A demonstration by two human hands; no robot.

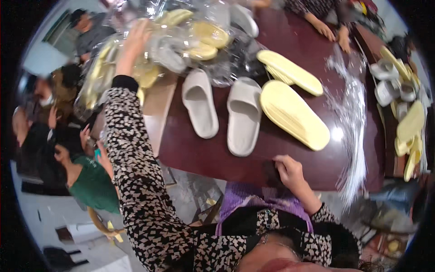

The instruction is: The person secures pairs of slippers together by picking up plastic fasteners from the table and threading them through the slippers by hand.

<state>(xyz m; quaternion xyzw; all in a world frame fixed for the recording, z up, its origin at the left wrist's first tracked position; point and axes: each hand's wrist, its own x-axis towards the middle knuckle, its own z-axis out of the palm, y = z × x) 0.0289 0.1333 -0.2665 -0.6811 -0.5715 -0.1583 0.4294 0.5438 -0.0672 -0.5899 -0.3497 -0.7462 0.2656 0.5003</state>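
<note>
My left hand [135, 41] reaches far across the table to a heap of bagged slippers, its slightly blurred fingers stretched out on the clear plastic. Yellow slippers [209, 35] and a grey slipper [168, 55] show inside the bags. My right hand [291, 172] is at the table's near edge with its fingers curled in; whether anything thin is in them is hidden. Before me lie two grey slippers, one on the left [200, 103] and one on the right [244, 117], soles down. Beside them a yellow slipper [295, 115] shows its sole, and another yellow slipper [290, 72] lies behind it.
A long bundle of thin, clear-white plastic strands [355, 131] hangs over the right part of the dark red table [204, 158]. Another person's hands [333, 34] rest at the far edge. More slippers [410, 122] lie on a surface at right. Several people are at the left.
</note>
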